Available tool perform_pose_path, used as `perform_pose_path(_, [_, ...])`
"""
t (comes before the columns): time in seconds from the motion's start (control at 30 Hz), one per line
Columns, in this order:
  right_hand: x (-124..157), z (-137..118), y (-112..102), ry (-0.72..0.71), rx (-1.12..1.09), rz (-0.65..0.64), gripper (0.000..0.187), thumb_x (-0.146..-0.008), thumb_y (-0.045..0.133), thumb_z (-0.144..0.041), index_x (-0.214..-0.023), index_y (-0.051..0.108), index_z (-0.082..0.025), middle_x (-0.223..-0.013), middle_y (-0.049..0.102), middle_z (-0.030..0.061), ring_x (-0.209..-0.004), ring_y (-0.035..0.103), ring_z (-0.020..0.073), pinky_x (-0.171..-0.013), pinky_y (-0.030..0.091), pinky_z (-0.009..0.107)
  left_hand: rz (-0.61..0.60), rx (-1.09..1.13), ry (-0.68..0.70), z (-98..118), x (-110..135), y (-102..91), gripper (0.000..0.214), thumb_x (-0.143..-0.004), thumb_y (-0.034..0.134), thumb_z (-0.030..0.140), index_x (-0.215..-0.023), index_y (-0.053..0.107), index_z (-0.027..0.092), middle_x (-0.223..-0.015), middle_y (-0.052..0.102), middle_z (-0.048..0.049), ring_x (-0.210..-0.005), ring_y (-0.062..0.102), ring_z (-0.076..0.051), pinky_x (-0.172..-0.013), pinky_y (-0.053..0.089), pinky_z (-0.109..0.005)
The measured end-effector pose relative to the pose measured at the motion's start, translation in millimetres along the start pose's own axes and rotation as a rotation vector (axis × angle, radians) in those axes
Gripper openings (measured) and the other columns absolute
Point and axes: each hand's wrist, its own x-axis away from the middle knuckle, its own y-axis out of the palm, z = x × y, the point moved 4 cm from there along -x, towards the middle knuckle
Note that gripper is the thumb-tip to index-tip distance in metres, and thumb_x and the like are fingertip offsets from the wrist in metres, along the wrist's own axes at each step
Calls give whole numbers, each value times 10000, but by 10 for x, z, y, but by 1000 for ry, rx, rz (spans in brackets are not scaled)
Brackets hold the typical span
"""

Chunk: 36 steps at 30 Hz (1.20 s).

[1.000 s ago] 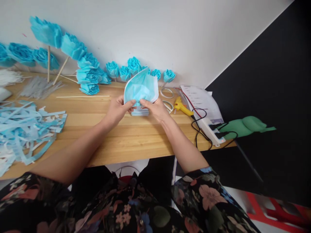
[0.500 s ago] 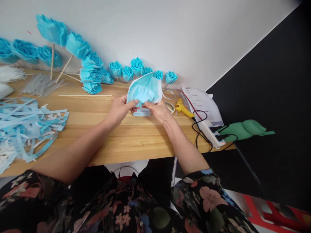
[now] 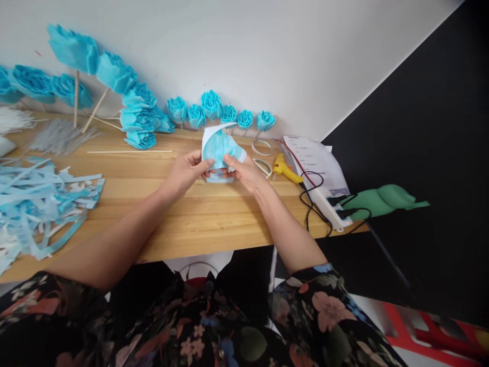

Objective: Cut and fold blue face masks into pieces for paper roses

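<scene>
Now: L hand (image 3: 185, 171) & R hand (image 3: 248, 174) close tog., both pinching blue sheet (image 3: 217, 146); stack (image 3: 219, 179) at its 6 o'clock, flowers (image 3: 212, 104) 12, glue gun (image 3: 288, 170) approx. 4. Step prob. gathering lower edge; next calls for firm pinch.

Place: craft workroom, apparently
Worktop (image 3: 214, 224): wooden, against a white wall (image 3: 290, 56)
Blue flowers (image 3: 138, 120): along the wall, ten o'clock to twelve
Cut strips (image 3: 36, 191): heaped, nine o'clock
Glue gun (image 3: 287, 169): yellow, two o'clock
Power strip (image 3: 327, 208): between three and four
</scene>
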Motion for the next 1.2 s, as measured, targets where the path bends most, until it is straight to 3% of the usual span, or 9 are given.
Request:
perform_pose_path(0.3, [-4,-1,25,-101,-2,37,427,-609,904,-458,-896,701,-216,-881,737,-6,-815,662,157,-727,564,297,-12,-19,-17,1,17,29,340,-817,748,494,-726,669,176,-626,658,-9,-558,593,-123,-559,513,-237])
perform_pose_path(0.53, [-19,35,-11,-68,12,91,484,-578,912,-473,-935,703,-223,-910,747,1,-857,669,172,-714,555,287,37,-22,-54,2,12,23,248,-822,764,332,-670,641,180,-606,634,-1,-531,574,-116,-553,497,-246])
perform_pose_path(0.73, [-16,22,16,-36,-79,35,525,-520,933,-486,-908,681,-238,-940,743,-7,-922,676,179,-728,563,279,79,-14,-44,32,26,14,246,-817,763,311,-656,626,185,-571,620,5,-503,556,-111,-519,478,-231])
perform_pose_path(1.2, [-11,-5,14,-52,-51,29,492,-576,911,-492,-930,690,-231,-952,748,-4,-883,688,172,-719,568,280,12,-33,-53,-18,18,34,320,-839,764,453,-727,653,174,-632,678,-20,-525,586,-109,-519,481,-217])
